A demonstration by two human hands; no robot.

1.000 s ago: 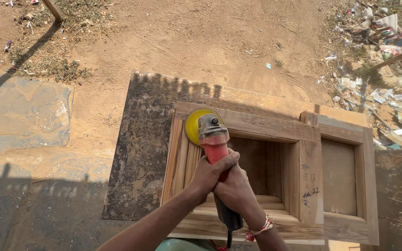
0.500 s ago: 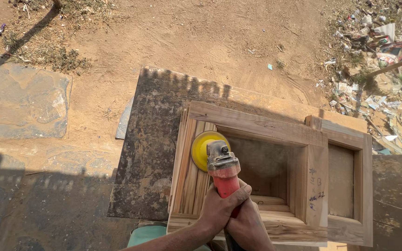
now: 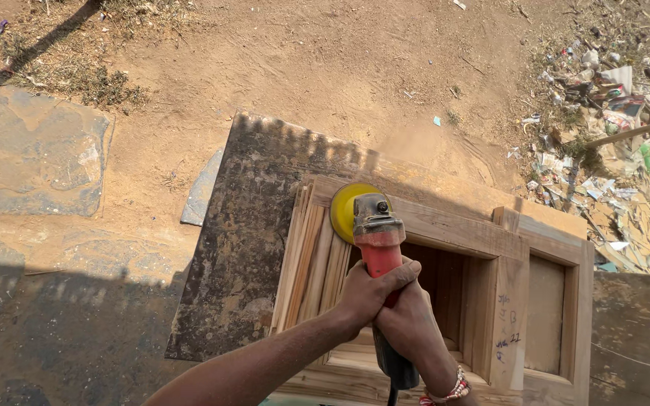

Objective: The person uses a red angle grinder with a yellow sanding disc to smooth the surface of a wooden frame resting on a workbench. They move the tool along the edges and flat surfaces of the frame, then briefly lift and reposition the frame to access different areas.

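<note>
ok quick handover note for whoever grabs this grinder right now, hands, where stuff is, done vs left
Left hand and right hand: both wrapped round the red body of the angle grinder.
Yellow sanding disc sits on the moulded left upright of the wooden frame, at its top corner.
The frame lies flat on a dark board over sandy ground.
Done: cannot tell which parts are sanded.
Left: probably the other rails and the narrow right panel; check by touch.

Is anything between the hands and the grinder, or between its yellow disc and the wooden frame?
Nothing visible: left hand and right hand wrap the grinder directly, and its yellow disc sits against the wooden frame.
</note>
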